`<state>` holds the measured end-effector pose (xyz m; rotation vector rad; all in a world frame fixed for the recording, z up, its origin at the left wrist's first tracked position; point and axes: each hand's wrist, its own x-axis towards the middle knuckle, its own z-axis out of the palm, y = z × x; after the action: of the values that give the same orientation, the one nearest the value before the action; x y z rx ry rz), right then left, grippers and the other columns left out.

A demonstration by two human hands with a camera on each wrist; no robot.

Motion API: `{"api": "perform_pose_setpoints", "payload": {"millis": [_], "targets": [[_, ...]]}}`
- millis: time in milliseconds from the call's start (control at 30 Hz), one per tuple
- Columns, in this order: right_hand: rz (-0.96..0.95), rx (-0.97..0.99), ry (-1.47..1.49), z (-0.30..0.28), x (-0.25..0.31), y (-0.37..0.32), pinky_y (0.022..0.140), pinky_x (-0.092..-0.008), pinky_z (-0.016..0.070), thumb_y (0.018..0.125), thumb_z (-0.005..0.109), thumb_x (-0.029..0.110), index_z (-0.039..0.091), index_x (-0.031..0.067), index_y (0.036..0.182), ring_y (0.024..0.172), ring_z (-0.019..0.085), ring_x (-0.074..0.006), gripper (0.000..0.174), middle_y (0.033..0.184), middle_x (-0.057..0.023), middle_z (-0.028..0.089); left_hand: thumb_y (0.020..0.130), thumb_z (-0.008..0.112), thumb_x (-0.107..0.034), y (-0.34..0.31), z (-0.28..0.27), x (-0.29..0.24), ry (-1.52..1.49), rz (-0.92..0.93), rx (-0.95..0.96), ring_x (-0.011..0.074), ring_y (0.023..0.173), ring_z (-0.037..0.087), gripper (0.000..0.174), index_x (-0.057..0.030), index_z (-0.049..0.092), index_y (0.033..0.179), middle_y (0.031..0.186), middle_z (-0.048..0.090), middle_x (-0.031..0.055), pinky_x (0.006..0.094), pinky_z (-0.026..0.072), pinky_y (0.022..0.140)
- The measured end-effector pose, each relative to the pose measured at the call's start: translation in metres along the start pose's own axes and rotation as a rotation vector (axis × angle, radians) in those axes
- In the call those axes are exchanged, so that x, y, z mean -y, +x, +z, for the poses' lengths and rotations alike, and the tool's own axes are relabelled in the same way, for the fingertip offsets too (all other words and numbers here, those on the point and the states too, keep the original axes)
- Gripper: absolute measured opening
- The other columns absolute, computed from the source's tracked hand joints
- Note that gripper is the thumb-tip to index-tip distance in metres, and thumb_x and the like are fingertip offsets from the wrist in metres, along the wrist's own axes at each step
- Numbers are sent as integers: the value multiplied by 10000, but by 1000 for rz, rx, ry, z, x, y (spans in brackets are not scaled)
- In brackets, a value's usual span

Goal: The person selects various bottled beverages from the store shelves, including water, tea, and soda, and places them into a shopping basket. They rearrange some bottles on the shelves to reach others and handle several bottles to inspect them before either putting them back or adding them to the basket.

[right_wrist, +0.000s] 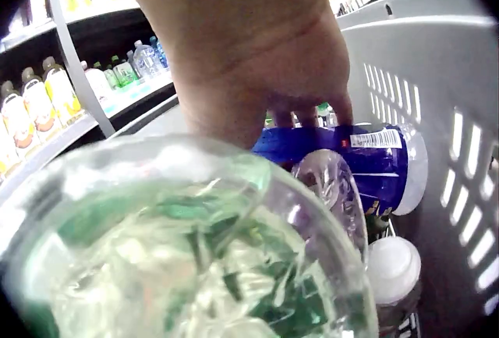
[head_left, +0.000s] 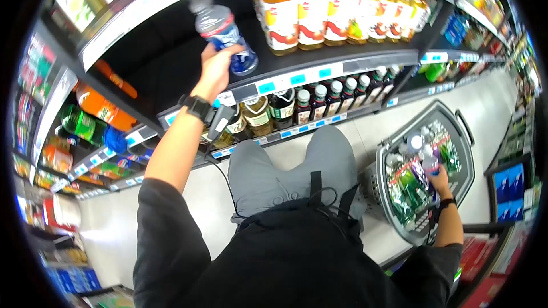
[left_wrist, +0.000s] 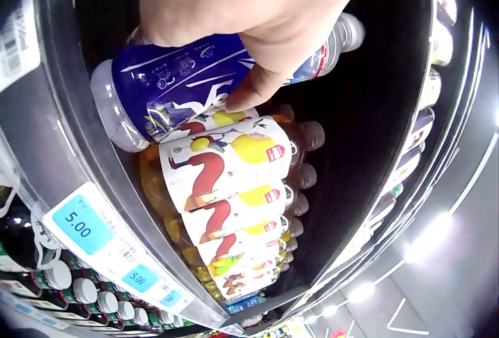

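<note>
Black top [head_left: 285, 262] fills the bottom. Upper left, the left hand [head_left: 216, 68] grips a clear blue-labelled plastic bottle [head_left: 222, 31] at the black shelf [head_left: 354, 57]. At right, the right hand [head_left: 440, 181] clasps a second bottle [head_left: 429, 164] in the grey plastic basket [head_left: 465, 148].

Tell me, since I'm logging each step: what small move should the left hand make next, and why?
Probably tip the blue-labelled bottle upright and stand it on the shelf beside the juice bottles. The left hand grips it tilted above that shelf's edge, where dark bare space shows left of the row; the right hand grips a second bottle in the basket.
</note>
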<state>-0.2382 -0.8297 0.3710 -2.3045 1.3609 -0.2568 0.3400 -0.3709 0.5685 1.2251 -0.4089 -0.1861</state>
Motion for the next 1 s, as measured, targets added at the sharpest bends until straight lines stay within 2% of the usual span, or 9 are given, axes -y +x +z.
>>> {"api": "perform_pose_setpoints", "payload": {"millis": [167,267,333,433,667,833,867,933,1000], "targets": [[-40,-91,-177,6,-2,-1,875,-414,495,657,833,268,563,15,1148,1017,633,-373,615,1066,-225,656,695,738,18,7,5,-3,212,25,66,199,926,646,427,19,597,1098,1013,673,116,326,503,851],[-92,-167,-106,2,7,-15,860,-421,489,648,834,242,549,3,1109,987,627,-397,593,1033,-223,656,740,736,-13,8,5,-16,479,54,134,204,1048,613,491,-19,563,1200,1121,655,108,329,457,943],[-74,-202,-41,-3,3,-22,896,-433,473,694,813,209,504,-45,1203,1033,617,-395,647,1096,-244,638,744,746,-42,14,0,-20,491,76,163,242,1098,597,554,-45,525,1252,1172,632,116,400,475,937],[-84,-340,47,-18,5,-37,922,-413,458,715,804,196,460,-67,1279,1061,607,-378,711,1130,-256,621,740,772,-96,16,2,-43,595,-184,163,330,1157,566,654,-73,463,1317,1258,573,141,549,534,822],[-245,-517,235,-63,67,-108,973,-394,420,774,759,99,435,-88,1326,1156,554,-287,666,1215,-215,583,760,756,-85,77,-8,-21,586,-159,127,320,1134,584,621,-61,466,1308,1242,575,155,480,587,773],[-88,-539,207,-91,116,-185,1011,-351,382,801,736,50,398,-92,1354,1168,526,-265,663,1262,-201,545,802,739,-222,132,-3,4,790,-87,24,309,1122,595,645,-79,424,1346,1239,589,130,479,582,745],[-76,-558,212,-89,126,-201,1011,-351,382,801,736,50,398,-92,1354,1168,526,-265,663,1262,-201,545,796,750,-232,143,3,2,871,-146,0,299,1140,587,677,-57,412,1357,1264,567,157,453,578,752],[-102,-670,341,-83,136,-226,1009,-348,383,840,717,94,381,-74,1366,1151,528,-260,646,1274,-170,530,731,796,-222,192,-9,46,927,13,-103,347,1164,582,868,128,282,1337,1228,574,286,396,522,900],[-128,-665,380,-81,114,-247,1046,-363,352,835,709,69,348,-69,1396,1194,505,-265,681,1317,-170,505,739,788,-211,195,2,55,1053,170,-228,391,1190,547,962,161,137,1342,1234,552,325,389,465,981]]}}
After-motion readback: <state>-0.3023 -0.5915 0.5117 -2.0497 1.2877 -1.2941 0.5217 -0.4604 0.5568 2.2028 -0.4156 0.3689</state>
